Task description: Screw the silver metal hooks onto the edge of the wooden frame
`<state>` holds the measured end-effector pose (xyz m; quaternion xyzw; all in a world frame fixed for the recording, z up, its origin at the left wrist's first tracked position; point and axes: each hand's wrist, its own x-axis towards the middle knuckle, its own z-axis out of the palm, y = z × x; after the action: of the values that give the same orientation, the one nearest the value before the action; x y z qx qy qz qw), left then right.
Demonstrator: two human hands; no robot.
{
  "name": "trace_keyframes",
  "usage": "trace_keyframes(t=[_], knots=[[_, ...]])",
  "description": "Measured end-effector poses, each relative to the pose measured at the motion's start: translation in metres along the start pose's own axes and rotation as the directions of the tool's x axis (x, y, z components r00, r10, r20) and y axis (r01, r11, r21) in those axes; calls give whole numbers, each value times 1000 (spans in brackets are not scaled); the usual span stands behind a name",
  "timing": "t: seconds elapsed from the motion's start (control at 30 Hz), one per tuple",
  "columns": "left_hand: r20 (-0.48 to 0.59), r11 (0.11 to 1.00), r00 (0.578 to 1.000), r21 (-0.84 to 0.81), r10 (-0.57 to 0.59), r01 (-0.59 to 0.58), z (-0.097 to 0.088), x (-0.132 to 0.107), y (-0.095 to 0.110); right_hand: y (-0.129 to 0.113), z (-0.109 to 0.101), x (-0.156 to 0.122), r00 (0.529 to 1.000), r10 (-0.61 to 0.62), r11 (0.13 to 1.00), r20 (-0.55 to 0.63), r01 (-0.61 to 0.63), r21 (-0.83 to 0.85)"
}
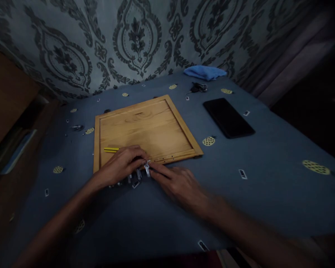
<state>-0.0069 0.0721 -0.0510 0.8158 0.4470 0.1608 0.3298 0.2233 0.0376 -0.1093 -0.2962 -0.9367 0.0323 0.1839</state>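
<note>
A framed wooden board (145, 124) lies flat on the cloth-covered table, with small dark holes along its near rim. Several silvery metal hooks stick out from that near edge. One metal hook (147, 169) stands between my two hands. The fingertips of my right hand (181, 184) pinch this hook from the right. My left hand (125, 162) rests over the board's near edge, thumb and fingers pressed together at the top of the same hook; anything small inside them is hidden. Beside my left knuckles, a yellow and black striped stick (111, 149) lies on the board, partly covered.
A black tablet-like slab (229, 118) lies to the right of the board. Behind it are a bunch of keys (198, 88) and a folded blue cloth (205, 72) by the patterned wall. A small shiny metal piece (77, 127) sits at the left.
</note>
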Motion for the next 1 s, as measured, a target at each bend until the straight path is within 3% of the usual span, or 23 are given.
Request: trace_keyframes(t=[0.3, 0.63, 0.83, 1.0], knots=[[12, 997, 1000, 80, -23, 22, 1, 0, 4, -1, -2, 1, 1000, 2, 999, -12, -3, -44], [4, 999, 1000, 38, -18, 18, -1, -3, 6, -2, -3, 2, 1000, 18, 1000, 10, -18, -23], [-50, 996, 996, 39, -81, 83, -4, -16, 10, -2, -5, 4, 1000, 6, 999, 22, -5, -36], [-92, 988, 993, 129, -71, 83, 8, -31, 13, -2, -4, 4, 1000, 23, 1000, 12, -23, -11]])
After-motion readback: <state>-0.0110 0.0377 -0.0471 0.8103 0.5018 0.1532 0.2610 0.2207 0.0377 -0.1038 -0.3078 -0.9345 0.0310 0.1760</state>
